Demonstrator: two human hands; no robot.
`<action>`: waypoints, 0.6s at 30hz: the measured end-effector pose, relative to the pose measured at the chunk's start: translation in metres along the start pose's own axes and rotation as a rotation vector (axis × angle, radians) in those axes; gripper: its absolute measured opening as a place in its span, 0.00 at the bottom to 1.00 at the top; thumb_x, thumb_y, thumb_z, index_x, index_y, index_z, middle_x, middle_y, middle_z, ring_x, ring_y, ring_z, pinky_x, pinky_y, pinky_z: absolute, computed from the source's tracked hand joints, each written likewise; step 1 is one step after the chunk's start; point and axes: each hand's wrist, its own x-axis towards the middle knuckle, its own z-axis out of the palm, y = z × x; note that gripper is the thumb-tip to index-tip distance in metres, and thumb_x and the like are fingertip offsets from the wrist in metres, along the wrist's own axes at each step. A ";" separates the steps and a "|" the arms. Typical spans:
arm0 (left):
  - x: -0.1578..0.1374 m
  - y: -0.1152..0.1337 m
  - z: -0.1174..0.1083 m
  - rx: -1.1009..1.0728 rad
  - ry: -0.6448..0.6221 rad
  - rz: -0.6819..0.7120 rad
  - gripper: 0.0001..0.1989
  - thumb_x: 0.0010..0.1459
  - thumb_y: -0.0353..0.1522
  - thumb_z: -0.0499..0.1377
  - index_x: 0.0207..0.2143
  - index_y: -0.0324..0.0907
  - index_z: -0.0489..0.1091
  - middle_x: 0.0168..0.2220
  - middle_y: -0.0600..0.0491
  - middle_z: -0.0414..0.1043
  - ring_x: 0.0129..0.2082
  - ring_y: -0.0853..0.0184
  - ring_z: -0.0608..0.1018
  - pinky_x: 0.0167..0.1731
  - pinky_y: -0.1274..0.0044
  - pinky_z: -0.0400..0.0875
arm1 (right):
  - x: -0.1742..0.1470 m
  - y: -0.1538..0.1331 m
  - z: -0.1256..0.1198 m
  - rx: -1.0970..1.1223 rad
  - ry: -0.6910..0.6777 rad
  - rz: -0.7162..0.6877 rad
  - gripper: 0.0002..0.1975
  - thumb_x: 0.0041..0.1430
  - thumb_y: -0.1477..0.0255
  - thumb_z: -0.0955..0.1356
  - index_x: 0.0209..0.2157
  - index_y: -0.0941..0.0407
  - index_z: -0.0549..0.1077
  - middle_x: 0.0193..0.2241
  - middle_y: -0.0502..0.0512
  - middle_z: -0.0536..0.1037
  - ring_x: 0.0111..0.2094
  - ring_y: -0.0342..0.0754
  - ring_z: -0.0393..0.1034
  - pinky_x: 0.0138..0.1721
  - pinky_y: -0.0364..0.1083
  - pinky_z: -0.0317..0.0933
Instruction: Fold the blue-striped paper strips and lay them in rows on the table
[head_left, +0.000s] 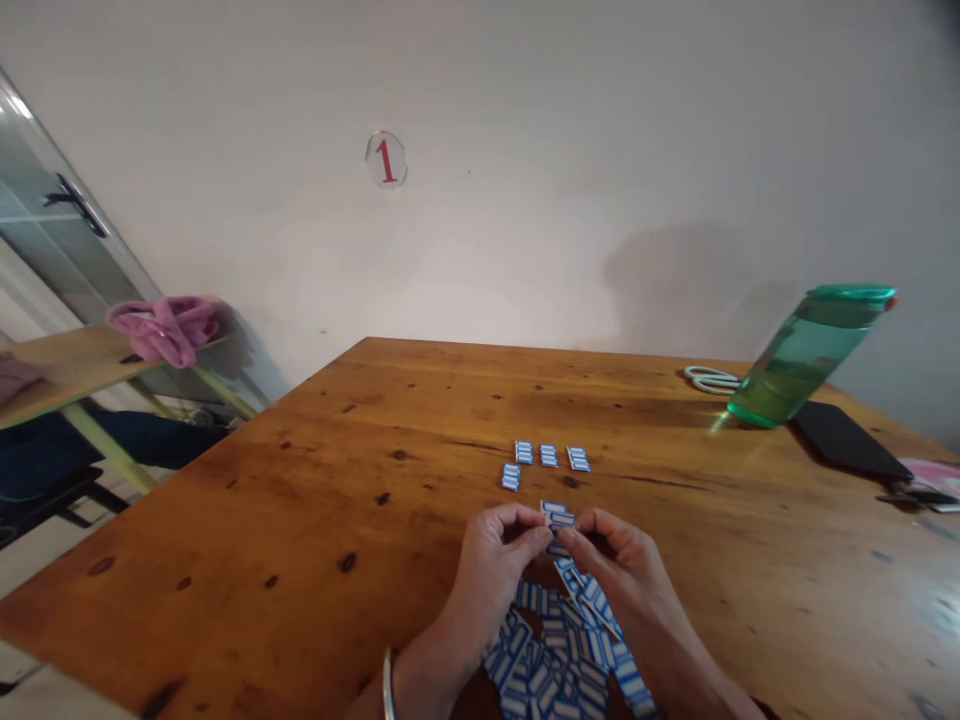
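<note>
Taking the two hands as the centre of the dial, a door handle (75, 205) shows at ten o'clock, and below it a pink cloth (169, 328) lies on a side table (67, 352). A round plaque (386, 160) with a red figure 1 is on the wall (510, 250) at eleven. The wooden table (315, 520) spreads out under the hands. The left hand (491, 550), a bracelet (388, 685) on its wrist at eight o'clock, pinches a small blue-and-white piece (557, 516) between thumb and finger, right at the dial's centre. Four similar small pieces (548, 456) lie apart from one another beyond the hands, between eleven and one. At six, a heap of blue-and-white pieces (559, 665) overlaps loosely below the fingers. The right hand (630, 565) pinches the same held piece from its own side, fingertips close to the left's. At two o'clock lie a white cable (709, 380) and, just beside it, a green bottle (806, 355), slanted in view. A black flat object (851, 440) lies between two and three; a pink item (934, 475) is near three.
</note>
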 end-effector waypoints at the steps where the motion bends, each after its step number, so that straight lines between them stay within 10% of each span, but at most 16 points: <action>1: 0.000 0.000 0.000 0.005 -0.008 -0.011 0.07 0.42 0.33 0.62 0.23 0.37 0.73 0.23 0.53 0.71 0.22 0.71 0.69 0.23 0.80 0.61 | 0.000 -0.001 -0.001 -0.013 0.002 -0.002 0.18 0.42 0.57 0.69 0.16 0.57 0.65 0.13 0.45 0.60 0.17 0.39 0.51 0.18 0.40 0.48; 18: -0.001 0.000 -0.001 0.032 -0.010 -0.060 0.08 0.42 0.34 0.61 0.21 0.36 0.71 0.19 0.53 0.70 0.20 0.71 0.70 0.21 0.79 0.64 | 0.004 0.007 -0.006 0.077 0.017 0.069 0.17 0.43 0.58 0.70 0.18 0.57 0.65 0.13 0.45 0.64 0.17 0.39 0.54 0.18 0.39 0.49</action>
